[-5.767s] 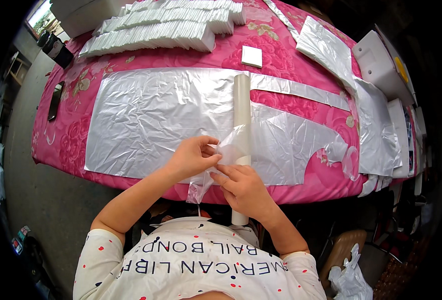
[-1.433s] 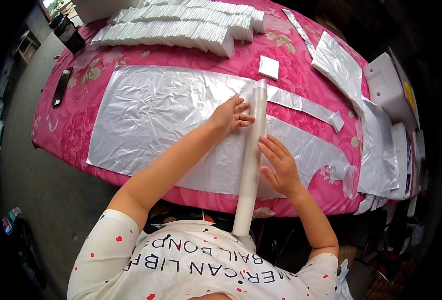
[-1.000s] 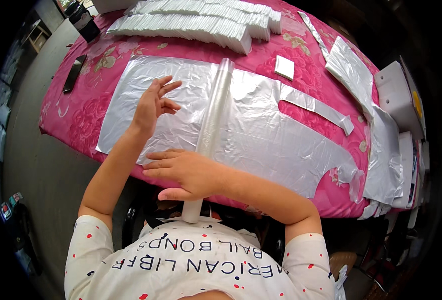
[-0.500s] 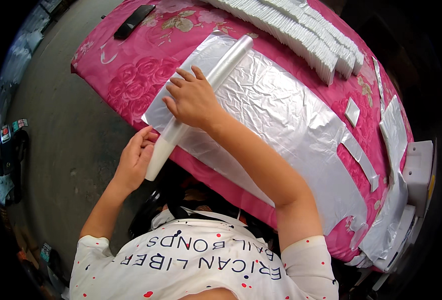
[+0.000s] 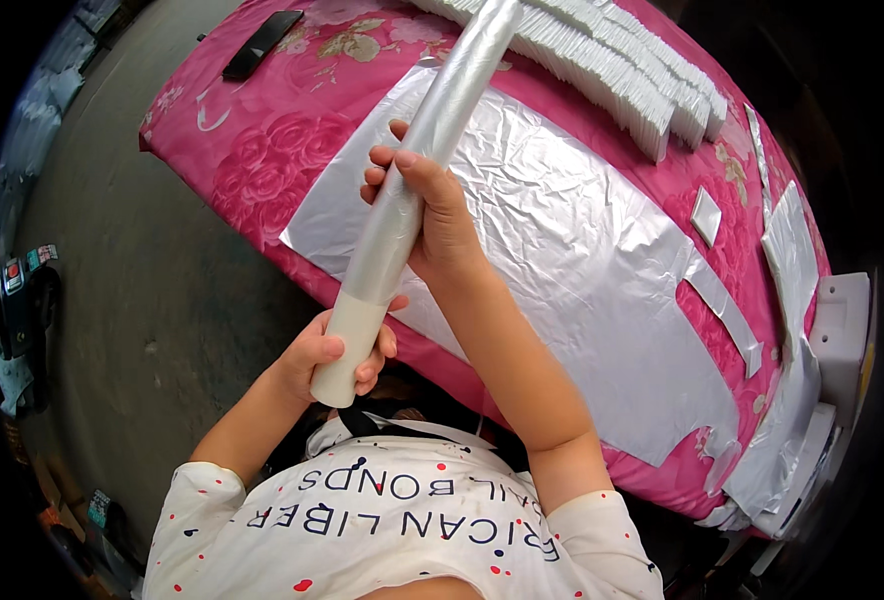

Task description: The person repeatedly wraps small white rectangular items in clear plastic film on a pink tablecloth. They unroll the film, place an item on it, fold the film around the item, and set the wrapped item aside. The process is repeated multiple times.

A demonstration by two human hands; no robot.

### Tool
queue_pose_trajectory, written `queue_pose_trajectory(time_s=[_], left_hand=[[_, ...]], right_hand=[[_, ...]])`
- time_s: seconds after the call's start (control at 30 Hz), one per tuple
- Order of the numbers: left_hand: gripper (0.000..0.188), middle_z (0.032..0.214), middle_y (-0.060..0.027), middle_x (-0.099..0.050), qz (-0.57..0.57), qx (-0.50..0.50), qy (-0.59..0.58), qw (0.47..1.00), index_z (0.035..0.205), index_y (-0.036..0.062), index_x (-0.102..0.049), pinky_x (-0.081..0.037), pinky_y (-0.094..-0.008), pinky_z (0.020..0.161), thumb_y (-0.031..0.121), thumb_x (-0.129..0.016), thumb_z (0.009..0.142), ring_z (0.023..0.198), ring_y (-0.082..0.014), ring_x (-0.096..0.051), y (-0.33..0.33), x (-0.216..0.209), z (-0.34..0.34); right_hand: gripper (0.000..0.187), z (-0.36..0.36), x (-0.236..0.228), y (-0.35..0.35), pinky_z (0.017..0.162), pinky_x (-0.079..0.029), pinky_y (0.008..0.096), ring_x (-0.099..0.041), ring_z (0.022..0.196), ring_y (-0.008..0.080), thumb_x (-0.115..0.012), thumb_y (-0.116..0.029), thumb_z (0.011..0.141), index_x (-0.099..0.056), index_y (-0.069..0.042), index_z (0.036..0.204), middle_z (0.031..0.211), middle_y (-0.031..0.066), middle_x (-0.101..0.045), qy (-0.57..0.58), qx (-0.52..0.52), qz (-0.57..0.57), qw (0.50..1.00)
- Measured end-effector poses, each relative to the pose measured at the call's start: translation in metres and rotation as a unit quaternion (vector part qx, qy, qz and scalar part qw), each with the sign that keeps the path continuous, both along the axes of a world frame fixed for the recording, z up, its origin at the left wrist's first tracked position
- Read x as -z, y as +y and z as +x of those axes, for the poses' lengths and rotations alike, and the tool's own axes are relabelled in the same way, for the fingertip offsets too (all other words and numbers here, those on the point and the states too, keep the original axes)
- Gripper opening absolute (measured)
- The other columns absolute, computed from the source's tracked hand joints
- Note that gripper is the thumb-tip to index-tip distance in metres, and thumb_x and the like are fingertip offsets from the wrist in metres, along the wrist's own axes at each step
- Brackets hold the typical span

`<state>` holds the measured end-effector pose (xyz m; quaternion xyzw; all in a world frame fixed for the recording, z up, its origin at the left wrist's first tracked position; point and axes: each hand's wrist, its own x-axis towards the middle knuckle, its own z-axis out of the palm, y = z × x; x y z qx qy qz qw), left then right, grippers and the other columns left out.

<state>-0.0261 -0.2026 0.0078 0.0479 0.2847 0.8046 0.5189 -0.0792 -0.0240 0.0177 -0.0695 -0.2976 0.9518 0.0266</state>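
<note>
A roll of clear plastic film (image 5: 402, 215) is held up at a slant over the table, its far end pointing away from me. My left hand (image 5: 357, 350) is closed round the bare pale core at its near end. Farther up, my right hand (image 5: 432, 200) grips the film-covered middle, thumb on top and fingertips showing on the left side. Beneath the roll, a wide crinkled sheet of silvery plastic film (image 5: 562, 240) lies flat across the table. Its right end has an uneven, cut-out edge.
A pink flowered cloth (image 5: 272, 165) covers the table. Rows of white folded packets (image 5: 602, 80) stand at the far side. A black phone-like object (image 5: 262, 45) lies far left. Plastic strips, a small white packet (image 5: 705, 217) and a white device (image 5: 842, 320) are at the right.
The roll has risen off the sheet and come closer to me. My right hand, flat on the roll before, now wraps round it; my left hand has closed round the core.
</note>
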Motion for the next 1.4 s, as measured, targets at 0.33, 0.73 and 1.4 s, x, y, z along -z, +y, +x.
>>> queue_pose_trajectory(time_s=[0.33, 0.73, 1.4], left_hand=[[0.054, 0.097, -0.0097, -0.059, -0.221, 0.061, 0.282, 0.932, 0.118, 0.0013, -0.048, -0.048, -0.0292, 0.073, 0.037, -0.064, 0.081, 0.082, -0.013, -0.058, 0.076, -0.012, 0.01], [0.047, 0.074, -0.0065, -0.056, -0.251, 0.25, 0.282, 0.891, 0.111, 0.0007, -0.051, -0.049, -0.0259, 0.054, 0.03, -0.066, 0.078, 0.059, -0.0125, -0.057, 0.088, -0.003, 0.019], [0.074, 0.061, -0.0068, -0.054, -0.187, 0.377, -0.083, 0.904, 0.115, -0.0093, -0.048, -0.044, -0.0229, 0.048, 0.039, -0.073, 0.065, 0.047, -0.0112, -0.052, 0.028, 0.024, 0.026]], right_hand=[[0.056, 0.076, -0.031, 0.068, 0.072, -0.051, 0.0306, -0.059, 0.077, 0.0155, -0.069, -0.015, 0.076, -0.036, 0.003, 0.118, 0.088, 0.0089, -0.056, -0.05, 0.172, 0.187, 0.966], [0.057, 0.122, -0.009, 0.113, 0.075, -0.05, 0.0306, -0.06, 0.082, 0.0186, -0.069, -0.016, 0.078, -0.037, 0.002, 0.12, 0.089, 0.009, -0.057, -0.055, 0.229, 0.176, 0.956], [0.019, 0.173, 0.006, 0.23, 0.05, -0.033, 0.018, -0.043, 0.055, 0.0017, -0.063, -0.026, 0.085, -0.061, -0.007, 0.082, 0.062, -0.0064, -0.05, -0.214, -0.073, 0.455, 0.861]])
